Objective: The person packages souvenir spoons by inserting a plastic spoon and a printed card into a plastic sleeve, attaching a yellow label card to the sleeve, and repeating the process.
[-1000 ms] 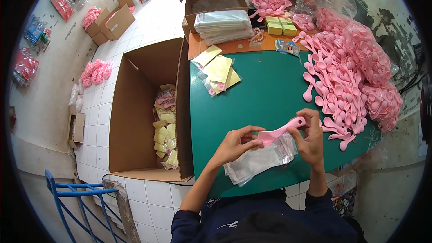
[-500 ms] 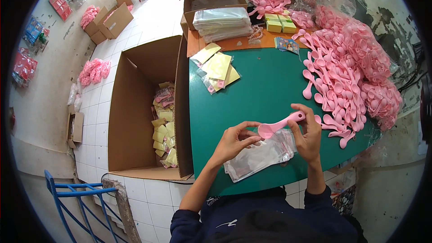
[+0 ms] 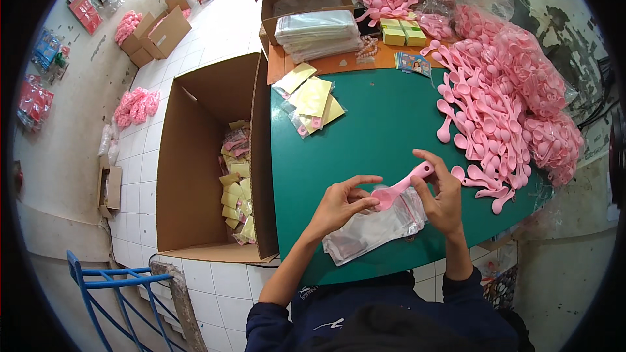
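A pink plastic spoon [image 3: 403, 185] is held at a slant over the near part of the green table [image 3: 365, 137]. My right hand [image 3: 443, 203] pinches its handle end near the hole, thumb below and index finger above. The thumb and fingers of my left hand [image 3: 338, 205] close at the bowl end; whether they also hold a clear bag there is hard to make out. Beneath both hands lies a stack of clear plastic bags [image 3: 362, 240] with reddish seal strips. To the right spreads a large heap of loose pink spoons [image 3: 489, 127].
Filled bags with yellow cards [image 3: 314, 99] lie at the table's far left. A deep cardboard box [image 3: 186, 182] beside the table holds several more. Clear bag bundles [image 3: 316, 29], yellow card stacks [image 3: 403, 34] and small picture cards [image 3: 412, 63] sit at the back. A blue metal frame [image 3: 124, 280] stands lower left.
The spoon has tilted more steeply, its bowl lower and against my left fingertips. My right hand has shifted slightly left with the handle. The surroundings look the same.
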The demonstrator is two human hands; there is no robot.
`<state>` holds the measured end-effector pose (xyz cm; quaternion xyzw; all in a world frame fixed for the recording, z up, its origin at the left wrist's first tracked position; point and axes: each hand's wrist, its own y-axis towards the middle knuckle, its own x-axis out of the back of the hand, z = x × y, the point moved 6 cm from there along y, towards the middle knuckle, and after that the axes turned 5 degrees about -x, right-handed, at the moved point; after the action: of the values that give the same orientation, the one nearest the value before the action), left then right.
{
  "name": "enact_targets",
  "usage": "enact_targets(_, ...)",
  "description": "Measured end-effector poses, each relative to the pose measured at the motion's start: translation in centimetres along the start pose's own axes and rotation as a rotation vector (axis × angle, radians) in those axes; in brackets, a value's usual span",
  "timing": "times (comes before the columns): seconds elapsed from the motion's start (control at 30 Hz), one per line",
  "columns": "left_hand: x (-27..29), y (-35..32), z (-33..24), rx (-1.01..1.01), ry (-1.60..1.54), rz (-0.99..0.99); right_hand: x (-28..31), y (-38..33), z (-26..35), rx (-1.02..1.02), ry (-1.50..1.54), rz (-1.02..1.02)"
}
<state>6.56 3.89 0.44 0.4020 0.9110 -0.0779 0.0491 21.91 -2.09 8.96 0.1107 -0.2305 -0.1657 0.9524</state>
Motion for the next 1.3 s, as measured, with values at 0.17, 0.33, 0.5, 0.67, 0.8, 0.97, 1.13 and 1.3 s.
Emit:
enact_targets(0.17, -1.2, 0.6, -1.9, -0.089, -0.148, 0.087, -0.7, 0.5, -0.5, -0.050, -0.038, 0.224)
enact_targets(0.33, -0.9, 1.2, -2.7, -0.183, -0.076, 0.129, 0.5, 1.6, 0.4, -0.041, 0.116, 0.021)
enact_targets(0.5, 0.0, 1.7, -3.4, -0.100, -0.052, 0.164, 0.6, 3.4, 0.6, 0.056, 0.096, 0.070)
enact_targets(0.67, 2.1, 1.4, -3.4, -0.113, -0.072, 0.049, -2.4, 8.4, 1.2, 0.400, 0.340, 0.653)
enact_targets(0.8, 2.9, 1.2, -3.2, -0.185, -0.264, -0.060, 3.4, 23.6, -12.3, 0.044, -0.380, 0.106)
enact_targets(0.97, 3.8, 1.0, -2.1, -0.169, -0.305, -0.086, 6.4, 28.4, -24.8, -0.090, -0.717, -0.001)
enact_targets(1.13, 3.4, 0.9, -2.3, -0.154, -0.329, -0.157, 5.6, 27.1, -23.0, -0.091, -0.668, -0.216)
enact_targets(1.3, 2.7, 1.5, -2.6, -0.141, -0.330, -0.126, 6.6, 25.0, -18.4, 0.116, -0.621, -0.254)
